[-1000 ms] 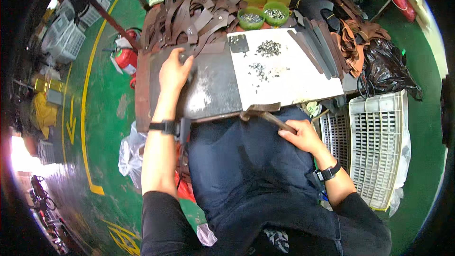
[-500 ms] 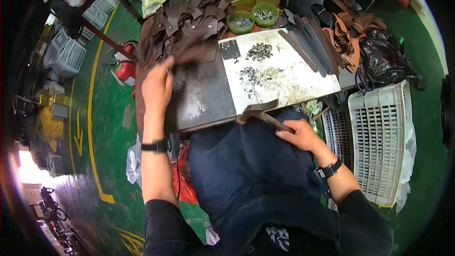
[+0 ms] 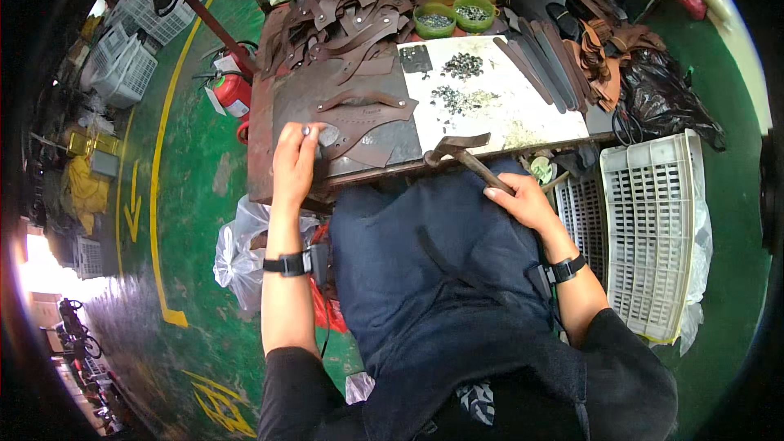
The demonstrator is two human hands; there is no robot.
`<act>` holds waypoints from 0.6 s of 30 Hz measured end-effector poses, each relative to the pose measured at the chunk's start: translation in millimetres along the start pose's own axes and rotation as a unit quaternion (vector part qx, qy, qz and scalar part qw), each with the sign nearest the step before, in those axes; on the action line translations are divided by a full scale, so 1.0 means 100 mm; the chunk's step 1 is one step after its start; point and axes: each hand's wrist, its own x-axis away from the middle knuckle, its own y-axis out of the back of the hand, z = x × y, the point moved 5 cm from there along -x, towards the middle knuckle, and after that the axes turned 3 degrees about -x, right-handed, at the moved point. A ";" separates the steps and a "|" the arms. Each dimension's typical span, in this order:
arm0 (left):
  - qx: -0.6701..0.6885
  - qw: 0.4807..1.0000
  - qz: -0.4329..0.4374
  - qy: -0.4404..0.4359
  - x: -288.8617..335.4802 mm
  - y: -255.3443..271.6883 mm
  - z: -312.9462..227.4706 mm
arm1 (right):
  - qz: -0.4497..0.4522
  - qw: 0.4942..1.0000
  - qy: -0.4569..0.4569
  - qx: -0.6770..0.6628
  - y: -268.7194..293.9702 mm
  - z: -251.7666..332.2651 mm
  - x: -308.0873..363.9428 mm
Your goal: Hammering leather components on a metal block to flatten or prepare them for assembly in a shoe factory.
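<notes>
My left hand [image 3: 294, 165] is over the near left part of the worktable, its fingers closed around a small grey metal piece [image 3: 306, 131] at the fingertips. What exactly that piece is cannot be made out. Beside it is a shiny round metal disc [image 3: 328, 135]. Brown leather pieces [image 3: 366, 117] with punched holes and a round stud lie just right of these fingers, on the dark board [image 3: 298, 90]. With my right hand [image 3: 525, 201] I grip a hammer [image 3: 482, 170] by its handle; its head hangs at the table's front edge, above my lap.
A white sheet [image 3: 523, 126] carries piles of small dark metal fittings [image 3: 463, 66]. Behind are green bowls [image 3: 434, 23] of fittings, stacked leather pieces [image 3: 343, 4] and dark strips [image 3: 549, 65]. White crates [image 3: 651, 229] stand right; a red fire extinguisher [image 3: 233, 91] stands left.
My left hand has come back toward the table's near edge. Leather pieces now lie flat on the dark board where there was a blur. The hammer stays in my right hand.
</notes>
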 end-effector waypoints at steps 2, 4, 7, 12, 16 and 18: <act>0.150 0.973 -0.039 0.172 -0.01 -0.16 0.29 | -0.009 1.000 0.009 0.003 -0.02 0.06 0.02; 0.197 0.952 0.003 0.235 0.00 -0.39 0.41 | -0.020 1.000 0.017 0.001 -0.02 0.09 0.04; 0.110 0.986 -0.035 0.119 0.04 -0.54 0.55 | -0.012 1.000 -0.008 0.007 -0.03 0.28 0.09; 0.144 0.966 0.021 0.212 0.01 -0.59 0.48 | 0.003 0.994 -0.013 -0.108 -0.13 0.54 0.09; 0.080 0.995 -0.056 0.038 -0.02 -0.52 0.40 | 0.025 0.986 0.014 -0.167 -0.20 1.06 -0.05; 0.090 0.993 -0.026 0.071 -0.01 -0.50 0.42 | 0.038 0.966 0.087 -0.239 -0.22 1.43 -0.09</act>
